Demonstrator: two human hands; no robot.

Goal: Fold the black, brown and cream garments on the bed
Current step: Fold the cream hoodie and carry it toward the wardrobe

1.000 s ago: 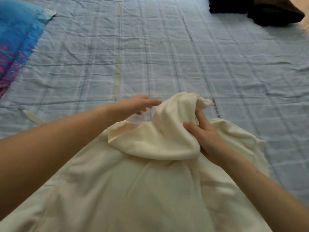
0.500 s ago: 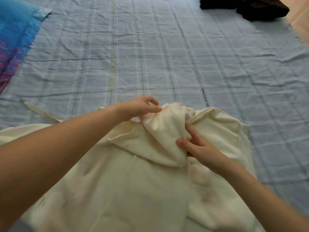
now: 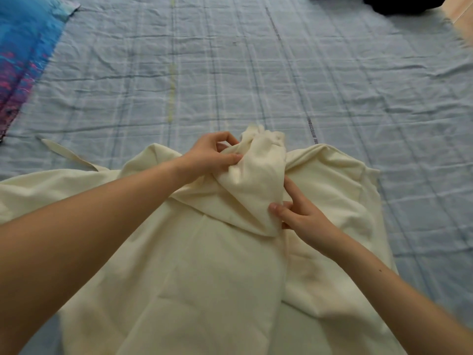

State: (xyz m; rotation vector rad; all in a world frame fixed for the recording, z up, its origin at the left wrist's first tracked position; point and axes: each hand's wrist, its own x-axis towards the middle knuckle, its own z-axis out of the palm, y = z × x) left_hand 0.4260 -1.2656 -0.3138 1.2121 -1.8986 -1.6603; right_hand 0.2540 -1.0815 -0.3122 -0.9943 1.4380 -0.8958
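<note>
Nearest to me, the cream garment point(image 3: 204, 265) lies spread on the bed, covering the near part of it from my left forearm across to under my right forearm. Its cloth is mostly flat here, with a long soft crease running away from me down the middle.

Further along, a loose part of the same garment is gathered into a raised bunch point(image 3: 256, 180), lifted above the flat cloth. My right grip point(image 3: 304, 216) takes this bunch at its near, lower edge: the thumb presses on top of the fabric and the fingers go in underneath it. My left grip point(image 3: 210, 157) holds the bunch on its far left side, fingers curled and pinching a fold of the cream cloth near the top. The tip of the bunch pokes up just beyond my left fingers.

To the left, a narrow cream strip point(image 3: 66, 152) trails out from the garment across the sheet.

Beyond my hands the bed sheet point(image 3: 230, 73) stretches away, pale blue with a checked pattern and many wrinkles. At the far left edge lies a bright blue and pink cloth point(image 3: 23, 47). At the far right corner of the bed sits a dark heap of garments point(image 3: 399, 3), cut off by the top of the view; I cannot tell black from brown in it.
</note>
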